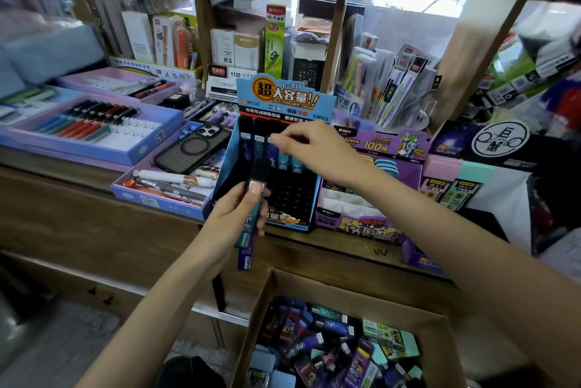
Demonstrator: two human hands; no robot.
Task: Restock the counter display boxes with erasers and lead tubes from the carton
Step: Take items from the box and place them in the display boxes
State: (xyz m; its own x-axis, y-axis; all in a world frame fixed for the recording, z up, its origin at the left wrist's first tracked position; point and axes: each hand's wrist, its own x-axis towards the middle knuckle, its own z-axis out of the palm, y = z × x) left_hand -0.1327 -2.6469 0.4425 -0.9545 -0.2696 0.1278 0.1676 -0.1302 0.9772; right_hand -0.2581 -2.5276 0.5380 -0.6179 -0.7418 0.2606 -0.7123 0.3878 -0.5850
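Note:
A blue display box [279, 98] stands on the wooden counter [78, 199], with several dark lead tubes [272, 158] standing in its back rows. My left hand [235, 214] grips a small bunch of lead tubes [250, 230] upright in front of the box. My right hand [309, 148] reaches over the box and pinches the top of one tube [273, 139] in the back row. An open carton [345, 340] below the counter holds a jumble of lead tubes and erasers.
A purple display box [371, 186] stands right of the blue one, with pink and mint erasers [459, 170] beyond. A phone [191, 148] lies on a tray of pens at left. Shelves of stationery rise behind the counter.

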